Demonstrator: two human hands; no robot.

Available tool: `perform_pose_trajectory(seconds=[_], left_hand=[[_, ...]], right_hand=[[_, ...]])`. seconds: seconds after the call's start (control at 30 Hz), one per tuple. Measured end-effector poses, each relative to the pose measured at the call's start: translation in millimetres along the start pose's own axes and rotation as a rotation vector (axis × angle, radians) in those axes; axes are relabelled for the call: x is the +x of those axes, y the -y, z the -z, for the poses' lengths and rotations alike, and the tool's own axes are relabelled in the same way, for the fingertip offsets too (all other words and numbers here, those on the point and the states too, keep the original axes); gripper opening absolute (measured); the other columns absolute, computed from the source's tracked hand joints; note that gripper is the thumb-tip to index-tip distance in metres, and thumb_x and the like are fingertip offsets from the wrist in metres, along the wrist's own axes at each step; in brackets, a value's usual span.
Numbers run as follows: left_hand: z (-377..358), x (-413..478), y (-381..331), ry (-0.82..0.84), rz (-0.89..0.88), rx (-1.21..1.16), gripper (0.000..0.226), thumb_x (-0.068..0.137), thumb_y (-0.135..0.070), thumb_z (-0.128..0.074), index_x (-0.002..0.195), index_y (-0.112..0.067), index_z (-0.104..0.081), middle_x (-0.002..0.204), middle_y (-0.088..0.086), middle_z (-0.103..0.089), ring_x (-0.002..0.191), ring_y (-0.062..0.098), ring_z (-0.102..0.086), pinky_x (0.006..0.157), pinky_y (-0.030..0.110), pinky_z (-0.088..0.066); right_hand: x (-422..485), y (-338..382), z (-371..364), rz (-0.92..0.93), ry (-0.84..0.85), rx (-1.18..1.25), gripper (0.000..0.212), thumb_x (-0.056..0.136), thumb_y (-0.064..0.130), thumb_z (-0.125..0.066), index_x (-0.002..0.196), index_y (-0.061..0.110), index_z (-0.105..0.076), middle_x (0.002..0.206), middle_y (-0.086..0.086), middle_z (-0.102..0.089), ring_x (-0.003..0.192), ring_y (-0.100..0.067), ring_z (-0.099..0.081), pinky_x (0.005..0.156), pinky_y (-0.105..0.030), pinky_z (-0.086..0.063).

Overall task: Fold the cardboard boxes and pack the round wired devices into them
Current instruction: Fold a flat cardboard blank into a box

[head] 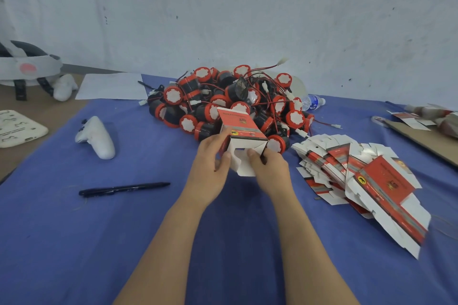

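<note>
Both the left hand (210,171) and the right hand (269,168) are gripping one partly folded cardboard box (238,129) over the blue surface (99,230), just before the piled round wired devices (223,96).

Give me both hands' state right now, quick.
Left hand: closed on the left side of the red and white box, thumb at its open end.
Right hand: closed on the same box's right side, thumb on a white flap.
</note>
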State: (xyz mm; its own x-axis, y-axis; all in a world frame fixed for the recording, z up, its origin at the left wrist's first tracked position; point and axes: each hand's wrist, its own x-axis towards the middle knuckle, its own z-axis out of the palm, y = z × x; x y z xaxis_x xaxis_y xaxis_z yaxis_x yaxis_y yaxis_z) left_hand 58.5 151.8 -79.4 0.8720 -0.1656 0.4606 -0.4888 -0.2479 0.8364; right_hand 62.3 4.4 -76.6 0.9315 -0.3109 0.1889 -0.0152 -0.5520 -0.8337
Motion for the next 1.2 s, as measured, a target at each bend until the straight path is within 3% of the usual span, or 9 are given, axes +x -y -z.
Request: perform_pose_trajectory(seconds=[0.13, 0.23, 0.43, 0.6, 0.73, 0.83, 0.97, 1.1, 1.2], left_hand=[[2.3, -0.5, -0.8, -0.018, 0.006, -0.074, 0.047, 0.097, -0.017, -0.054, 0.123, -0.053, -0.038, 0.123, -0.024, -0.042, 0.125, 0.0, -0.042, 0.096, 0.019, -0.047], [3.8, -0.4, 0.3, -0.043, 0.03, -0.109, 0.042, 0.094, -0.02, -0.06, 0.12, -0.048, -0.042, 0.126, -0.02, -0.049, 0.121, 0.01, -0.052, 0.097, 0.027, -0.049], [0.8, -1.5, 2.4, -0.285, 0.071, 0.023, 0.044, 0.095, -0.013, -0.057, 0.108, -0.049, -0.035, 0.099, -0.037, -0.048, 0.093, 0.016, -0.063, 0.067, 0.01, -0.045], [5.3, 1.6, 5.9, -0.401, 0.208, -0.152, 0.032, 0.096, -0.015, -0.055, 0.113, -0.039, -0.041, 0.106, -0.013, -0.06, 0.095, 0.016, -0.063, 0.081, 0.046, -0.057], [8.8, 2.8, 5.6, -0.376, 0.271, -0.324, 0.03, 0.096, -0.014, -0.055, 0.112, -0.037, -0.047, 0.117, -0.002, -0.063, 0.108, 0.02, -0.062, 0.085, 0.048, -0.056], [4.4, 1.6, -0.9, -0.324, 0.238, -0.435, 0.035, 0.095, -0.01, -0.057, 0.103, -0.044, -0.05, 0.12, 0.001, -0.062, 0.107, 0.022, -0.064, 0.074, 0.034, -0.06], [-8.0, -0.6, -9.5, -0.216, 0.146, -0.436, 0.035, 0.095, -0.008, -0.055, 0.103, -0.042, -0.054, 0.115, -0.011, -0.061, 0.101, 0.022, -0.066, 0.065, 0.021, -0.056], [-14.7, -4.7, -12.0, -0.164, 0.091, -0.34, 0.035, 0.091, -0.017, -0.064, 0.107, -0.044, -0.049, 0.107, -0.025, -0.058, 0.091, 0.009, -0.068, 0.065, 0.018, -0.055], [-12.6, -3.5, -8.0, -0.248, 0.126, -0.288, 0.038, 0.091, -0.013, -0.064, 0.109, -0.041, -0.044, 0.109, -0.019, -0.057, 0.085, 0.018, -0.07, 0.06, 0.013, -0.052]], right_hand=[[-0.2, 0.2, 0.3, 0.028, 0.028, -0.033, 0.023, 0.098, 0.035, -0.05, 0.09, 0.015, -0.058, 0.075, 0.008, -0.056, 0.066, -0.003, -0.048, 0.048, -0.007, -0.037], [-0.9, 0.7, -1.1, 0.063, 0.046, -0.043, 0.021, 0.097, 0.034, -0.051, 0.092, 0.016, -0.059, 0.075, 0.008, -0.056, 0.067, -0.003, -0.049, 0.049, -0.005, -0.036], [-11.1, 10.6, -13.7, 0.196, 0.036, 0.006, 0.025, 0.096, 0.028, -0.054, 0.115, 0.014, -0.062, 0.095, 0.005, -0.066, 0.071, 0.007, -0.052, 0.056, 0.0, -0.037], [-15.4, 17.5, -4.5, 0.196, 0.351, 0.426, 0.04, 0.094, 0.045, -0.052, 0.132, 0.053, -0.043, 0.119, 0.015, -0.062, 0.097, -0.003, -0.063, 0.086, -0.025, -0.054], [-16.0, 16.3, 4.0, 0.187, 0.566, 0.496, 0.05, 0.09, 0.037, -0.062, 0.119, 0.071, -0.039, 0.104, 0.018, -0.064, 0.102, -0.008, -0.064, 0.088, -0.03, -0.055], [-13.4, 17.7, -3.4, 0.221, 0.3, 0.507, 0.044, 0.092, 0.032, -0.061, 0.133, 0.045, -0.047, 0.102, 0.006, -0.066, 0.09, -0.012, -0.065, 0.076, -0.022, -0.055], [-12.9, 14.7, -16.8, 0.142, -0.174, 0.383, 0.027, 0.093, 0.044, -0.054, 0.111, 0.024, -0.057, 0.083, 0.012, -0.063, 0.074, -0.003, -0.06, 0.058, -0.008, -0.044], [-12.5, 12.1, -17.0, 0.102, -0.257, 0.37, 0.023, 0.095, 0.041, -0.052, 0.105, 0.021, -0.054, 0.078, 0.017, -0.058, 0.067, 0.008, -0.057, 0.051, -0.002, -0.038], [-12.4, 14.5, -20.6, 0.124, -0.129, 0.392, 0.024, 0.094, 0.035, -0.057, 0.115, 0.023, -0.051, 0.088, 0.021, -0.057, 0.075, 0.019, -0.055, 0.057, 0.0, -0.04]])
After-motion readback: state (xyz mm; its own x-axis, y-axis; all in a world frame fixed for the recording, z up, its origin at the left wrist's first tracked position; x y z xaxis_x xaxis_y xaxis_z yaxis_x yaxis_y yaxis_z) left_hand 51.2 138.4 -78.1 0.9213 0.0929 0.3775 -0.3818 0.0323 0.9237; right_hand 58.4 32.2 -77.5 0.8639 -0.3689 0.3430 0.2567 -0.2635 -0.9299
